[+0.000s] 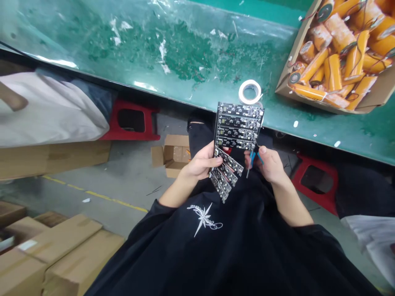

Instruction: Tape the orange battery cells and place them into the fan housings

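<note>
Head view, only view available. The person's left hand [202,164] grips a black circuit board panel [238,125], fingers curled around its lower left edge, thumb on the front. The panel is held upright above the lap, its top edge overlapping the near rim of the green tabletop [173,53]. Upper part of the panel: four intact strips stacked in rows, with small white and silver components; markings too small to read. Lower part: three separated strips [226,172] fan out downward and to the right from the left hand, tilted; whether they remain joined to the panel is hidden by the fingers.

The right hand [270,164] is closed around a blue-handled cutting tool [252,159]; its metal tip points down beside the panel's lower right corner. The blades are hard to make out, and contact with the panel cannot be told.

On the tabletop, just behind the panel: a roll of white tape [250,91], partly covered by the panel's top. Far right: a cardboard box [375,96] of orange cylindrical cells, cut off by the picture's edge. The black shirt [234,246] fills the lower part of the view. On the floor are a small open carton [174,154] and red stools [132,121].
</note>
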The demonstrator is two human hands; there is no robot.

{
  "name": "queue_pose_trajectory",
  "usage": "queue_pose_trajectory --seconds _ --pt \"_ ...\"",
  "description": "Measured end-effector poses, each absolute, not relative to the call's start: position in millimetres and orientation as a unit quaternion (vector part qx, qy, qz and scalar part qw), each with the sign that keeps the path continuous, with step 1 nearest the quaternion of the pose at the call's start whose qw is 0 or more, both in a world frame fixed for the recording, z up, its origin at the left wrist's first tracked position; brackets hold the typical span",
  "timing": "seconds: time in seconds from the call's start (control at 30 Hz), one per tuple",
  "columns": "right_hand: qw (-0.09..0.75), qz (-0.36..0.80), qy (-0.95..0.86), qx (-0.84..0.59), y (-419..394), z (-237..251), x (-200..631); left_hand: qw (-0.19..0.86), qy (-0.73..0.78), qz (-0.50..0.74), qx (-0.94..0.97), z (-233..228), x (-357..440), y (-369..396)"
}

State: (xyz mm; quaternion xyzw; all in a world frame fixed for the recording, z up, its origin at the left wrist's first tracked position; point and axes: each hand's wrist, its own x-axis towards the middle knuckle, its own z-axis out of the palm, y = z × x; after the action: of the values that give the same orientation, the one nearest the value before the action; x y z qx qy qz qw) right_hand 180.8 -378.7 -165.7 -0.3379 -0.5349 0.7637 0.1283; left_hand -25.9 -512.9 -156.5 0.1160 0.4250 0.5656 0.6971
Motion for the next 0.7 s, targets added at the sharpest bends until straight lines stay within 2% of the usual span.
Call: queue_pose_trajectory --seconds 0.1,0.27,0.4,0.53,0.63,0.7 --pt "0.118 0.802 -0.494 -0.316 -376 -171 185 0.711 0.407 0.565 0.1 -162 -27 -512" --pt "0.086 0.695 -0.663 -0.263 -366 -160 188 0.622 0.474 0.605 0.15 -170 -27 -507" --pt "0.081 0.657 -0.703 -0.259 -368 -152 185 0.531 0.528 0.65 0.13 -167 -23 -501" --pt "0.104 0.616 -0.727 -0.285 -373 -150 183 0.489 0.585 0.63 0.145 -164 -18 -499" --pt "0.095 0.627 -0.716 -0.292 -376 -152 182 0.495 0.589 0.625 0.133 -161 -17 -499" --pt "0.069 0.696 -0.664 -0.264 -377 -157 182 0.553 0.558 0.61 0.104 -158 -16 -498"
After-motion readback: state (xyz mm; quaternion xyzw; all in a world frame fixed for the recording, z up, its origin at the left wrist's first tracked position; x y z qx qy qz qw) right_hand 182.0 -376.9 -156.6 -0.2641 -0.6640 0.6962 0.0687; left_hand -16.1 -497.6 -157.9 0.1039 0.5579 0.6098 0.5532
